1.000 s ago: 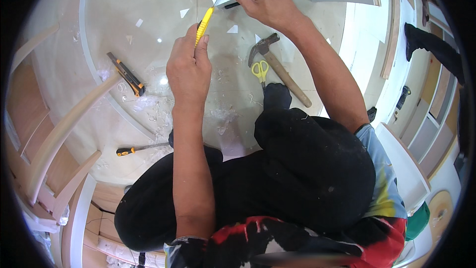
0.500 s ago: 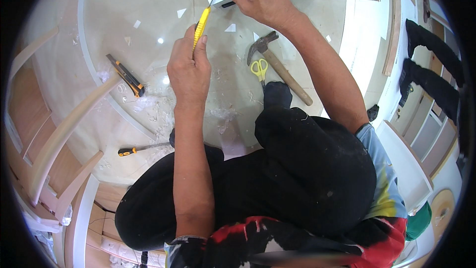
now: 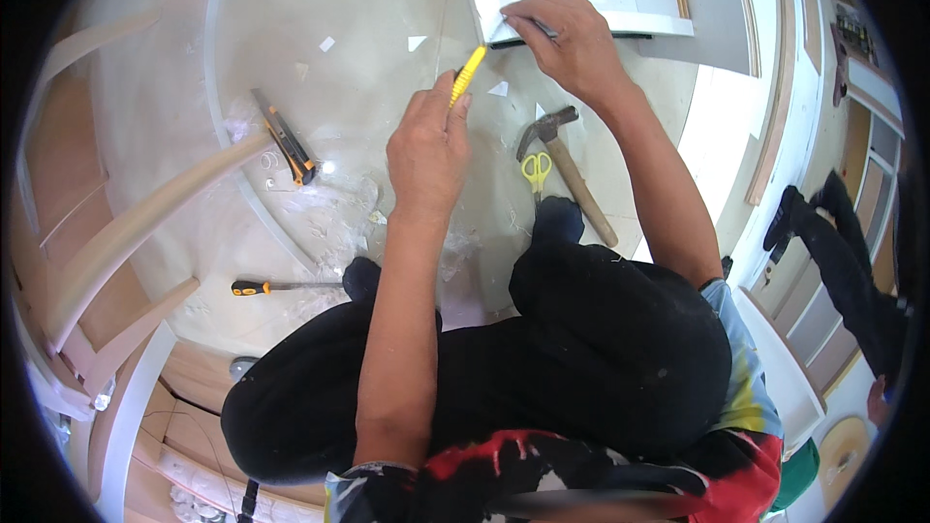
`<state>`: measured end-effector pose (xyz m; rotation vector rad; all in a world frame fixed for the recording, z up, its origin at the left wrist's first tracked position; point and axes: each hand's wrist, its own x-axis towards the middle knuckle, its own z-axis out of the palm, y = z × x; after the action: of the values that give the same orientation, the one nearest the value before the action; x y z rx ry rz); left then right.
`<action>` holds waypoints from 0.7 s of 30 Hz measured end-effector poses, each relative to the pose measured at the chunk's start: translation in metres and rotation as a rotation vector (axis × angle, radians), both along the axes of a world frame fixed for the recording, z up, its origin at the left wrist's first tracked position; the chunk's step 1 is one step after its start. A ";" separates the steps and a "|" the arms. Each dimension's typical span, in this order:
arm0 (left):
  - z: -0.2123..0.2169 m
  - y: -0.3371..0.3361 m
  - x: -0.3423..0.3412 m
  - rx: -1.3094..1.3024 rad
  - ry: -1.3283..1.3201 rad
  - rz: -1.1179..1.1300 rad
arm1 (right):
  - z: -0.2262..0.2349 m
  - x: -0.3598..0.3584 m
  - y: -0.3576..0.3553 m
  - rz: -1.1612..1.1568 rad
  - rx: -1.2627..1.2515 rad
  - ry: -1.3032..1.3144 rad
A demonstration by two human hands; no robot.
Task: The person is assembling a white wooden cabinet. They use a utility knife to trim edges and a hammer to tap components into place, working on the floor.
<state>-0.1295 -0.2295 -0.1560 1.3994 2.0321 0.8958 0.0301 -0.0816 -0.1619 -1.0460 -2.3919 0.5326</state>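
Note:
My left hand [image 3: 426,150] is closed around a slim yellow utility knife [image 3: 469,76], its ribbed handle pointing up and to the right. The front end of the knife reaches the near left corner of a white panel piece [image 3: 630,24]; I cannot make out the blade against it. At that same corner my right hand [image 3: 572,44] has thumb and fingers pinched together, with a grey sliver showing between them. What the fingertips grip is too small to name. Below the right hand, a claw hammer [image 3: 581,192] with a wooden handle lies on the floor beside yellow-handled scissors [image 3: 536,170].
A black and orange utility knife [image 3: 288,143] and an orange-black screwdriver [image 3: 254,288] lie to the left, among shavings and plastic scraps. Curved wooden furniture parts [image 3: 145,228] stand at far left. Another person's dark-clothed legs [image 3: 843,271] are at the right edge.
The view has shifted, so the floor items sit lower and further right. The knife's front end is now at the panel corner, its blade no longer distinct. Another person's legs have moved at the right.

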 end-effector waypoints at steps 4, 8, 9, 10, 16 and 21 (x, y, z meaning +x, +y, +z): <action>0.004 0.002 -0.004 -0.035 -0.032 -0.020 | 0.002 0.001 -0.002 -0.003 -0.007 -0.033; 0.004 0.002 -0.006 -0.036 -0.049 -0.023 | 0.004 0.000 -0.002 -0.006 0.008 -0.039; 0.004 0.002 -0.007 -0.041 -0.046 -0.030 | 0.004 -0.002 -0.002 -0.004 0.015 -0.030; 0.004 0.002 -0.008 -0.046 -0.043 -0.036 | 0.004 -0.002 -0.002 -0.011 0.002 -0.034; 0.010 0.003 -0.009 -0.075 -0.045 -0.031 | 0.007 -0.004 -0.004 -0.037 -0.045 -0.037; 0.010 0.001 -0.003 -0.079 -0.001 -0.023 | 0.013 -0.007 -0.004 -0.066 -0.098 -0.072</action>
<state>-0.1327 -0.2282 -0.1456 1.3769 2.0241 0.7967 0.0228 -0.0859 -0.1485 -1.2011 -2.4049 0.6028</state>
